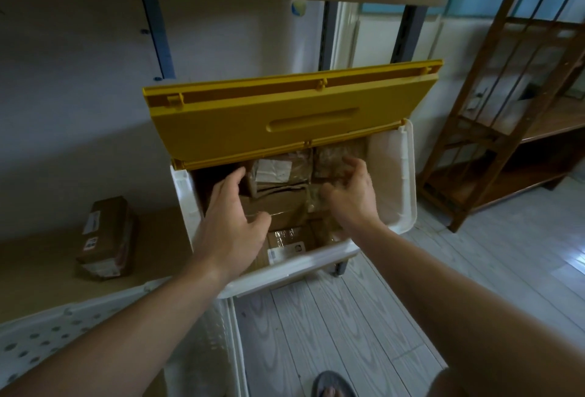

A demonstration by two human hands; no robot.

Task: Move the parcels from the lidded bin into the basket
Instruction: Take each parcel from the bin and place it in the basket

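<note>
The white bin stands on the floor with its yellow lid tipped up. Brown parcels fill the bin. Both hands reach in over them. The left hand is open with fingers spread, holding nothing. The right hand is loosely curled, holding nothing. The white basket with holes sits at the bottom left, near the bin. One more parcel lies on the shelf's left side.

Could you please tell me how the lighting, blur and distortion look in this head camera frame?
Head view: dim, yellowish light; the bin interior is shadowed, so the parcels read murky; right hand slightly motion-blurred; wide-angle bending bows the wooden rack; window glare brightens the floor at right.
</note>
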